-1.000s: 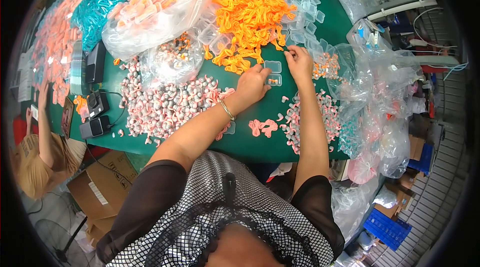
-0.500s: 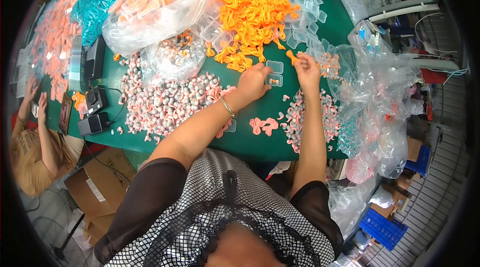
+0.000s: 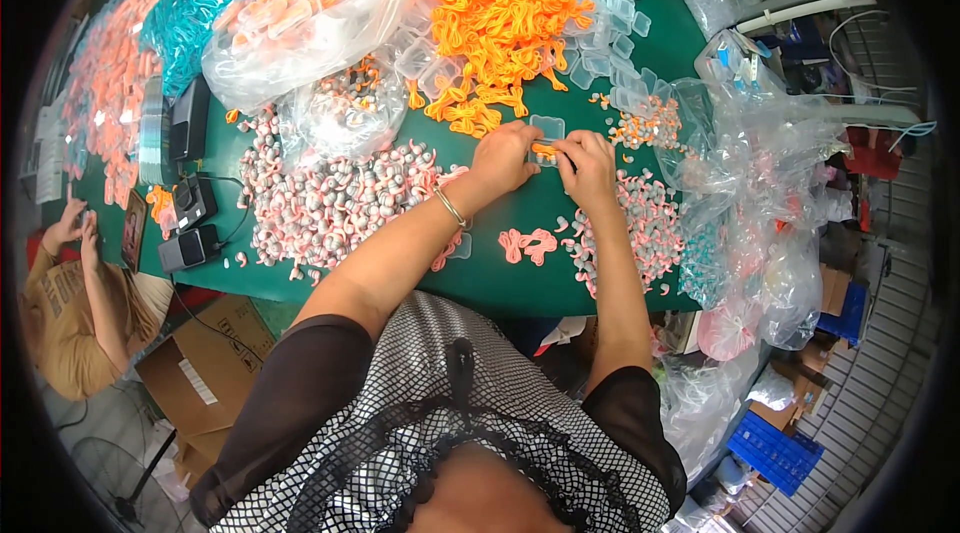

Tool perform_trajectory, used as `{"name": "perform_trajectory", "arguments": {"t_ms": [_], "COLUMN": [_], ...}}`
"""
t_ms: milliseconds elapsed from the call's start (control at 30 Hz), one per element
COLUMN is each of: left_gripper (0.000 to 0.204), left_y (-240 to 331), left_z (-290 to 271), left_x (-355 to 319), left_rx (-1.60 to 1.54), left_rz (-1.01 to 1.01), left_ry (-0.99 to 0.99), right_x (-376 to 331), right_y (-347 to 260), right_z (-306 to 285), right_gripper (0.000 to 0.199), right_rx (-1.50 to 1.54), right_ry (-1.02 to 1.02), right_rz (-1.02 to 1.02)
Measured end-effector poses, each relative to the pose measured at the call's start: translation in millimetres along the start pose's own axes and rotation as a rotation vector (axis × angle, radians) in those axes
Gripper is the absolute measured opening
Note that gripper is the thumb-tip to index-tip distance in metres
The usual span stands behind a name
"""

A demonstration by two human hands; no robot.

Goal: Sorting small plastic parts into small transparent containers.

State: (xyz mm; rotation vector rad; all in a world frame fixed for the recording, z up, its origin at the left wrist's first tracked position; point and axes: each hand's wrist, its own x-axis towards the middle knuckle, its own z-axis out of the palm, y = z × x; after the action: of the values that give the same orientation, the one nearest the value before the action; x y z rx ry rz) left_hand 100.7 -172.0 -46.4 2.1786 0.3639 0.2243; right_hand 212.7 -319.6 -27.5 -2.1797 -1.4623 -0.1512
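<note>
A small clear plastic case point(image 3: 547, 125) lies with its lid folded back on the green table. My left hand point(image 3: 503, 159) is closed on the case's left side. My right hand point(image 3: 588, 169) pinches a bundle of orange cord point(image 3: 544, 148) at the case's near half, and the fingertips hide part of it. Just beyond my hands rises a big heap of orange cord bundles point(image 3: 500, 18). Beside my left forearm spreads a pile of small grey-and-pink pieces point(image 3: 335, 198). A similar pile point(image 3: 645, 223) lies by my right forearm, with pink cord bundles point(image 3: 528, 246) between the arms.
Empty clear cases point(image 3: 600, 43) are heaped at the back. Small orange-and-white pieces point(image 3: 650, 123) lie right of my hand. A clear bag point(image 3: 235, 73) holds filled cases. Plastic bags point(image 3: 770, 183) crowd the right edge. Black devices point(image 3: 188, 248) with cables and another person point(image 3: 90, 303) are at left.
My right hand has moved left and down, bringing the orange cord bundle from beyond the case into its near half. My left hand stays at the case.
</note>
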Motion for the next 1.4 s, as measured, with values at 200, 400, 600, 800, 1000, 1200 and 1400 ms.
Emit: {"name": "perform_trajectory", "arguments": {"t_ms": [200,400,600,800,1000,1200,1400], "left_gripper": [0.044,0.052,0.046,0.025,0.020,0.015,0.016], "left_y": [0,-3,6,3,17,38,-12], "left_z": [-1,3,-6,-5,-36,-102,-247], "left_x": [-1,-3,-5,1,-7,-22,-39], "left_rx": [-0.001,-0.004,-0.010,0.085,-0.095,0.054,0.407], "left_rz": [0.015,0.066,0.081,0.169,0.077,0.269,0.129], "left_ry": [0.015,0.043,0.015,0.015,-0.075,0.398,0.819], "right_x": [12,21,8,5,12,63,72], "right_y": [16,23,10,-1,-15,32,54], "right_z": [7,8,-12,-11,-15,19,29], "right_gripper": [0.026,0.029,0.029,0.028,0.020,0.014,0.010], "right_rx": [0.097,0.259,0.352,0.224,0.599,-0.262,-0.426], "right_ry": [0.042,-0.112,-0.139,-0.127,-0.204,0.168,0.133], "right_rz": [0.140,0.224,0.209,0.032,0.249,0.208,0.257]}}
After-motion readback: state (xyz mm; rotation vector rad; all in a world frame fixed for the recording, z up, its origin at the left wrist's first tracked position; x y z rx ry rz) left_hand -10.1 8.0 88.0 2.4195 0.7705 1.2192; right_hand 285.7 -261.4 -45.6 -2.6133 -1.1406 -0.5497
